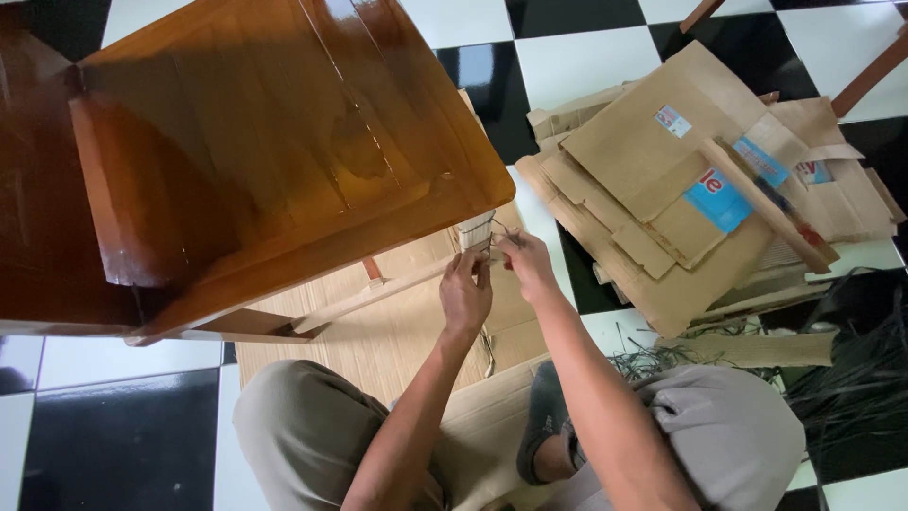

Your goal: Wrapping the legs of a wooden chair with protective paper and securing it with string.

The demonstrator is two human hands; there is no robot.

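Observation:
A glossy brown wooden chair (265, 142) stands before me, seen from above. Under its front right corner a leg (476, 231) is wrapped in pale paper or cardboard strips. My left hand (465, 291) presses against that wrapped leg from below. My right hand (526, 265) is just right of it, fingers pinched on a thin dark strand at the wrapping. A wooden rung (378, 298) runs left from the leg. I sit on the floor with both knees bent.
A pile of flattened cardboard boxes (690, 180) lies at the right on the black and white tiled floor (123, 426). Dark thin strands (851, 369) are heaped at the lower right. A cardboard sheet (378, 341) lies under the chair. Another chair's legs (875, 71) show top right.

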